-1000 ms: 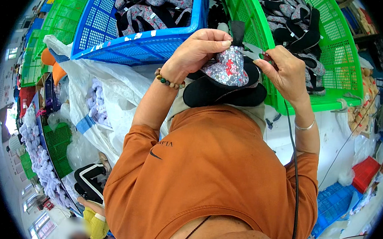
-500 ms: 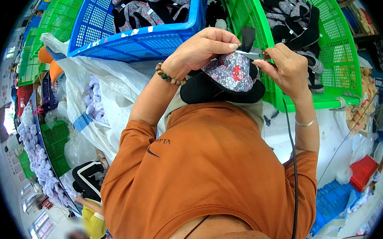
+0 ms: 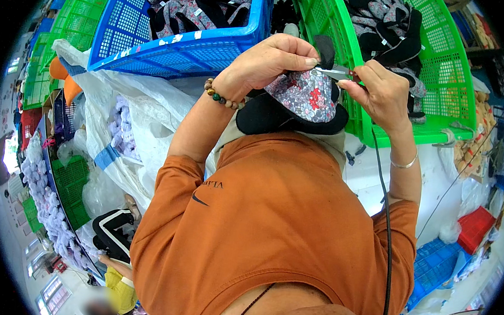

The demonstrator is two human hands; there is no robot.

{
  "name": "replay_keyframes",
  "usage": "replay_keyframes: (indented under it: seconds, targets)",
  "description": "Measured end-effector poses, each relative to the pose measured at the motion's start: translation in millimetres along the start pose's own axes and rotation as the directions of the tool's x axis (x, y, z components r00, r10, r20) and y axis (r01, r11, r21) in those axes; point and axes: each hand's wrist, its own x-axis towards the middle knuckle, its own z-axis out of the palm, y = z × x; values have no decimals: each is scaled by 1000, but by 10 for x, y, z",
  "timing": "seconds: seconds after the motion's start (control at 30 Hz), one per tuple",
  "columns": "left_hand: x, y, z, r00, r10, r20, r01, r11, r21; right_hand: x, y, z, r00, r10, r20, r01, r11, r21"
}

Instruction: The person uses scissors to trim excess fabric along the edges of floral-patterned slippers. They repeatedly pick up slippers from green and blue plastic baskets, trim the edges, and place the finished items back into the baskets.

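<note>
A stuffed cloth piece [image 3: 311, 99], grey floral print with red flowers and black parts, rests across my lap. My left hand [image 3: 274, 64], wearing a bead bracelet, pinches the upper edge of the cloth between thumb and fingers. A dark flap [image 3: 325, 52] sticks up just beyond those fingertips. My right hand [image 3: 378, 94] is closed round small scissors [image 3: 333, 74] with a bit of red near the grip. The metal blades point left, close to my left thumb and over the top of the print. What exactly lies at the blade tips is too small to tell.
A blue basket [image 3: 171, 59] at the far left and a green basket [image 3: 442, 124] at the right hold similar floral and black pieces. White plastic sheeting [image 3: 162, 124] lies left of me. A black cable [image 3: 386, 221] hangs down my right side. Another person [image 3: 120, 287] sits lower left.
The scissor blades looked spread and are now nearly together, and my right hand has shifted slightly right. My left hand keeps its pinch on the cloth.
</note>
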Motion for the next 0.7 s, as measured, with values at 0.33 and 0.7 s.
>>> replay_keyframes:
  seconds: [0.33,0.7]
  targets:
    - [7,11,18,1000,-7,-20,8,1000,19,-34,-39,-18,1000,19,-5,-19,998,-52]
    - [37,-56,-17,999,-5,-41,6,1000,30,-82,27,73,932,354,-77,-358,932,-57]
